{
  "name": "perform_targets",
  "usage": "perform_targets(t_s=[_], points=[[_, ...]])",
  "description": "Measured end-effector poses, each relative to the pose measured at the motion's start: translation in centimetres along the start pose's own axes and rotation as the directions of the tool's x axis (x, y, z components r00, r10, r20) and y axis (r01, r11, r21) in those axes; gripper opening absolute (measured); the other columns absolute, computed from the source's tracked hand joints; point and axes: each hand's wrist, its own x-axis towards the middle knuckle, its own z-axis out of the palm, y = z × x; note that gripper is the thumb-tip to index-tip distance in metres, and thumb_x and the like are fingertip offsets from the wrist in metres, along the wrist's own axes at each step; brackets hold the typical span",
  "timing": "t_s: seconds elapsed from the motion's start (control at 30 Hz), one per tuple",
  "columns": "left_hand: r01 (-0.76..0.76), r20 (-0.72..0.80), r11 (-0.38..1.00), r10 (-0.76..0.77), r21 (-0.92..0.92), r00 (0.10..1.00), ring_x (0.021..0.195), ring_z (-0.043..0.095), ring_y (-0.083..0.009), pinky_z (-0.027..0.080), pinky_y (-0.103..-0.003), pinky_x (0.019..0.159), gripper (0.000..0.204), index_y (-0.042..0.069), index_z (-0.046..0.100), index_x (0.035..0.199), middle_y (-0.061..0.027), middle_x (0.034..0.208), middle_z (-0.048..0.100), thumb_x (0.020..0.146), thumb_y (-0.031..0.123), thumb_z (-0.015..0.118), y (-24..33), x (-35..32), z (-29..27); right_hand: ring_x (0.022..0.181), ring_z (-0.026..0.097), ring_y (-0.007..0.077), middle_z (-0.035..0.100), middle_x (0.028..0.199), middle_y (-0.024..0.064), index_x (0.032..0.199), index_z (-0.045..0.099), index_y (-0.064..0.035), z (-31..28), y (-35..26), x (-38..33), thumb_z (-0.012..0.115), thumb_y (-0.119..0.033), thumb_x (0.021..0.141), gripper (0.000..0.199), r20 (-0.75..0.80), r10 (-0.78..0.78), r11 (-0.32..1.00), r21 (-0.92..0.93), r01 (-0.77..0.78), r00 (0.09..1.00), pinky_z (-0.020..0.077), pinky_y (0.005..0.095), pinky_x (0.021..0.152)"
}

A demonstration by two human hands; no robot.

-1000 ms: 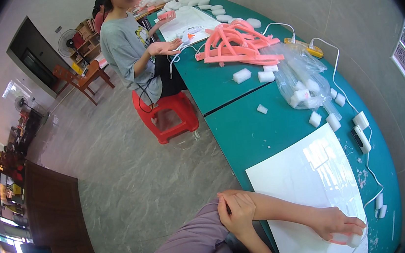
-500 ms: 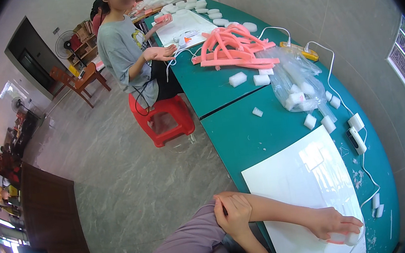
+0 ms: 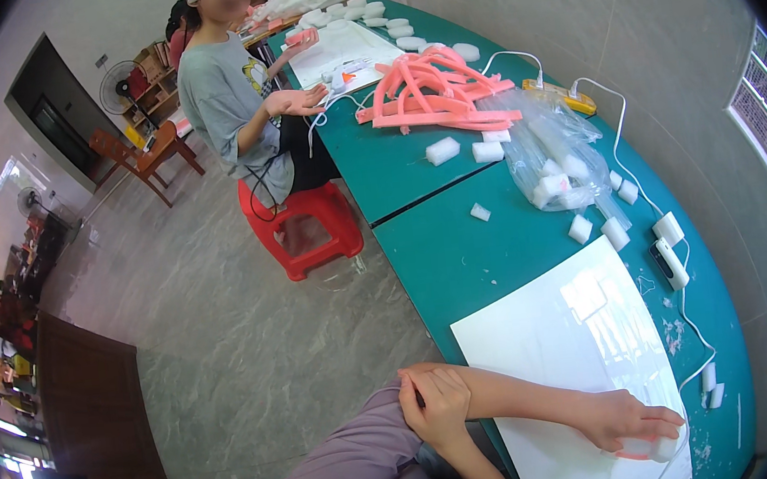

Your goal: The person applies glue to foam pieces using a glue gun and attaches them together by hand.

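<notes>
Across the white board (image 3: 541, 316) reaches my left arm, palm down. The fingers of my left hand (image 3: 613, 418) are bent over a white rounded thing with a pinkish-red edge (image 3: 637, 448); its kind is partly hidden by the hand. A pale blunt end of it shows past the fingertips, and a thin white line runs beside it. My right hand (image 3: 435, 404) is wrapped round my left arm near the elbow, at the board's left edge. The board lies on a green table (image 3: 442, 261).
Beyond the board lie loose white foam pieces (image 3: 580, 229), a clear plastic bag (image 3: 541, 139) and a pile of pink foam strips (image 3: 434, 94). White cables and a yellow power strip (image 3: 565, 97) follow the wall side. A co-worker (image 3: 235, 115) sits on a red stool (image 3: 308, 233).
The view has shifted slightly, so the table and co-worker appear a little farther left. Both my hands keep the same pose.
</notes>
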Motion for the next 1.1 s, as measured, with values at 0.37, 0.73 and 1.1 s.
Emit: perform_targets(t_s=[0.37,0.73,1.1], points=[[-0.041,-0.059,0.999,0.040,-0.029,0.997,0.077,0.056,-0.0349,0.045,-0.041,0.065,0.077,0.017,0.025,0.126,-0.0101,0.136,0.024,0.060,0.004,0.063,-0.6,-0.4,0.1,0.055,0.053,0.0216,0.056,0.058,0.0104,0.077,0.066,0.0003,-5.8,-3.1,4.0,0.060,-0.002,0.072,0.008,0.331,-0.038,0.199,0.927,-0.317,0.943,0.0426,0.0331,0.057],[0.001,-0.021,0.998,0.000,0.070,1.000,0.079,0.059,-0.0292,0.048,-0.035,0.059,0.073,0.017,0.030,0.128,-0.0048,0.140,0.024,0.064,0.002,0.062,0.5,0.9,-0.2,0.044,0.044,0.0219,0.052,0.058,0.0123,0.098,0.052,0.0090,-10.6,-5.6,1.5,0.054,-0.038,0.085,0.049,-0.199,-0.562,0.025,0.966,0.257,0.803,0.0403,0.0298,0.044],[0.037,-0.045,0.997,-0.033,0.070,0.998,0.086,0.059,-0.0252,0.049,-0.029,0.056,0.062,0.018,0.034,0.126,-0.0042,0.139,0.029,0.072,0.008,0.064,0.3,0.2,-0.2,0.045,0.045,0.0223,0.053,0.060,0.0126,0.097,0.053,0.0086,-10.0,-4.3,0.6,0.054,-0.037,0.085,0.047,-0.302,-0.556,0.037,0.922,0.385,0.775,0.0405,0.0302,0.045]])
